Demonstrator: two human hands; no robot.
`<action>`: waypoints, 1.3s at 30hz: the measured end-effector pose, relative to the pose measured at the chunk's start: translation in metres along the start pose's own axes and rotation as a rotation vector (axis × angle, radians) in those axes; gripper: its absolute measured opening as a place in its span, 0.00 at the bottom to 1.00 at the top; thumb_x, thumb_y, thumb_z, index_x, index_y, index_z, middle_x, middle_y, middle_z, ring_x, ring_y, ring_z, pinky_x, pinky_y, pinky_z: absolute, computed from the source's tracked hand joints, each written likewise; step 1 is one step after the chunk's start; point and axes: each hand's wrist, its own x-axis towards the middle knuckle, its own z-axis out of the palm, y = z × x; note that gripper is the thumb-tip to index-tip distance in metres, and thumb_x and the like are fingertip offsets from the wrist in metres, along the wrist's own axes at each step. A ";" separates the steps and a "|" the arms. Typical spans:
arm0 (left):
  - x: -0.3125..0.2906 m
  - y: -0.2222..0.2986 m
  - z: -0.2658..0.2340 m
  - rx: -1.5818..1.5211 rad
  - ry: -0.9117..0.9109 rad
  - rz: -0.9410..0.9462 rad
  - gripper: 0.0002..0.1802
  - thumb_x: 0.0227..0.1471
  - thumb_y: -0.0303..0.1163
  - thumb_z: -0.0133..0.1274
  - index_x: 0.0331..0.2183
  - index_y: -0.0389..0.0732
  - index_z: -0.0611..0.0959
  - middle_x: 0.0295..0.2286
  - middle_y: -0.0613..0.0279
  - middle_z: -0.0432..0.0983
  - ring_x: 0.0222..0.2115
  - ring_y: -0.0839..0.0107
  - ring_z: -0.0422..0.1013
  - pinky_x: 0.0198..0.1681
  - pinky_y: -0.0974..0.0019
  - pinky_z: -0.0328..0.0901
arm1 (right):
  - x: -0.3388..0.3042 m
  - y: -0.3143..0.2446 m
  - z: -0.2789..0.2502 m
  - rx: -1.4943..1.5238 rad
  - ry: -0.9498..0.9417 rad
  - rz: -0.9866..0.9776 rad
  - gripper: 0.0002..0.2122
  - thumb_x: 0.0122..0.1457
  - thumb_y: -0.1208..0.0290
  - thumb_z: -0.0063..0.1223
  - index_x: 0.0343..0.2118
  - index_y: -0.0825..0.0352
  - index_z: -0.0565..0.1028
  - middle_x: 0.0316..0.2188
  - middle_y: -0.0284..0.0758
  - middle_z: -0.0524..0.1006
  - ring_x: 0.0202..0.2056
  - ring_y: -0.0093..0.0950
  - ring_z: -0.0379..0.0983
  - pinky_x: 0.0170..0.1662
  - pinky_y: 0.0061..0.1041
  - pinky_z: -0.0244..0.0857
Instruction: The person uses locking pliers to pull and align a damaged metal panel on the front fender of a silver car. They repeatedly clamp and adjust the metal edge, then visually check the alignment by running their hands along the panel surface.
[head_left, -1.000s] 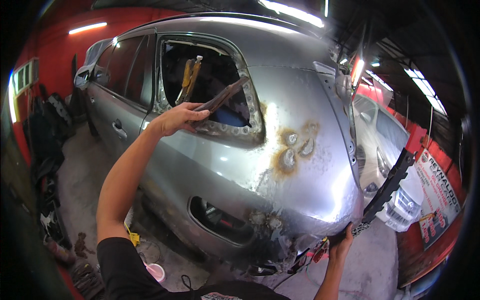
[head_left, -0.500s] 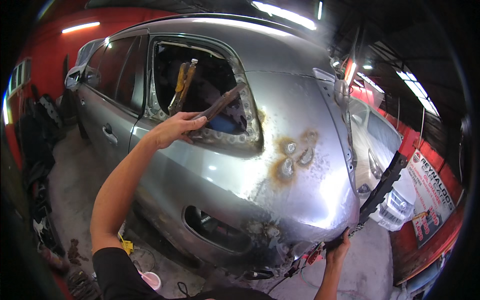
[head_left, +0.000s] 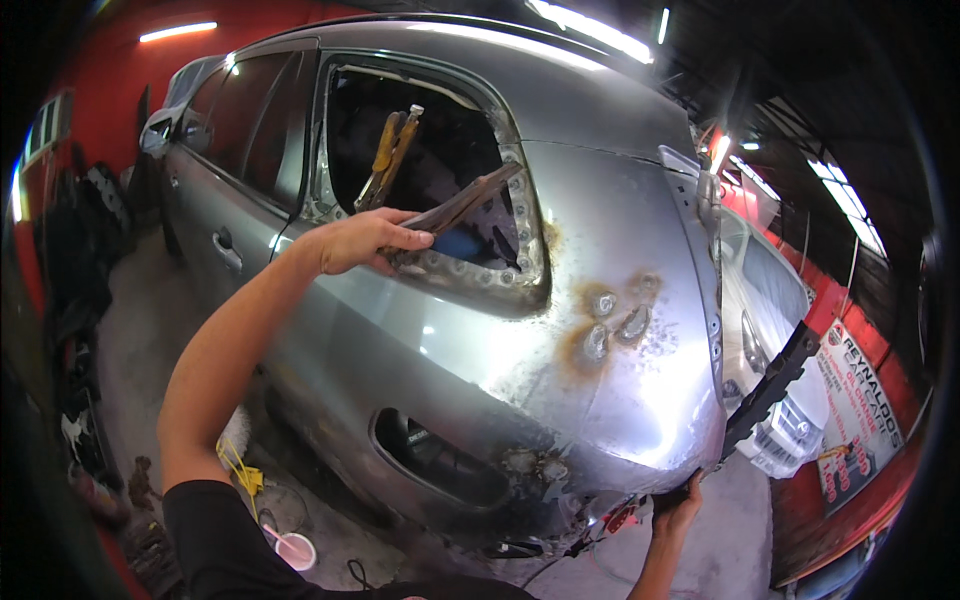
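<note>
My left hand (head_left: 375,240) is closed round a long, dark, worn bar (head_left: 465,200). The bar slants up to the right across the glassless rear side window opening (head_left: 520,265) of a silver-grey car (head_left: 640,390). Just beyond that hand, a pair of locking pliers (head_left: 388,160) with yellowish handles stands at the opening's lower edge. My right hand (head_left: 680,512) is curled at the car's lower rear corner, against something dark that its fingers and the panel partly hide. Between the hands, the bare-metal panel shows several brown-edged weld spots (head_left: 597,342).
A black toothed strip (head_left: 770,390) sticks out beyond the rear corner. Behind it stands a covered white car (head_left: 755,270). On the floor at lower left are a white tub (head_left: 296,551) and a yellow object (head_left: 250,480) with cords. A printed banner (head_left: 855,420) leans at right.
The view has shifted slightly, so the car appears further right. Both hands keep about the same places on the car, and the bar still crosses the window opening.
</note>
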 end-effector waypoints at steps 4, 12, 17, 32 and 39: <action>0.002 0.003 -0.010 0.043 -0.004 -0.031 0.46 0.57 0.51 0.62 0.67 0.39 0.62 0.58 0.58 0.66 0.58 0.63 0.64 0.59 0.54 0.65 | 0.003 0.005 -0.010 -0.055 0.002 -0.010 0.33 0.67 0.47 0.47 0.67 0.66 0.60 0.66 0.39 0.63 0.65 0.41 0.60 0.65 0.47 0.56; 0.010 -0.002 -0.013 -0.029 -0.102 -0.040 0.47 0.54 0.49 0.65 0.68 0.43 0.63 0.55 0.61 0.68 0.55 0.67 0.66 0.52 0.55 0.70 | 0.000 0.005 -0.002 -0.011 0.013 -0.009 0.33 0.67 0.49 0.49 0.67 0.68 0.60 0.66 0.39 0.63 0.66 0.40 0.59 0.66 0.47 0.53; 0.013 0.004 0.005 -0.062 -0.069 -0.069 0.46 0.53 0.46 0.64 0.67 0.42 0.64 0.51 0.63 0.69 0.52 0.69 0.68 0.49 0.56 0.72 | 0.000 0.004 -0.001 -0.002 0.006 0.003 0.32 0.68 0.50 0.48 0.67 0.68 0.60 0.66 0.39 0.63 0.65 0.40 0.59 0.66 0.46 0.53; 0.017 -0.009 -0.004 0.087 -0.043 0.014 0.50 0.47 0.44 0.61 0.68 0.38 0.61 0.51 0.57 0.69 0.51 0.67 0.67 0.45 0.61 0.72 | -0.002 0.003 0.003 -0.042 0.015 0.001 0.33 0.68 0.48 0.47 0.69 0.62 0.58 0.69 0.38 0.60 0.68 0.41 0.57 0.67 0.50 0.54; 0.020 -0.013 -0.007 -0.031 -0.044 0.028 0.47 0.51 0.41 0.62 0.67 0.36 0.63 0.51 0.59 0.69 0.51 0.69 0.67 0.43 0.61 0.74 | -0.004 0.001 0.006 -0.040 -0.009 -0.017 0.32 0.68 0.49 0.47 0.68 0.64 0.59 0.68 0.38 0.61 0.67 0.40 0.58 0.67 0.49 0.55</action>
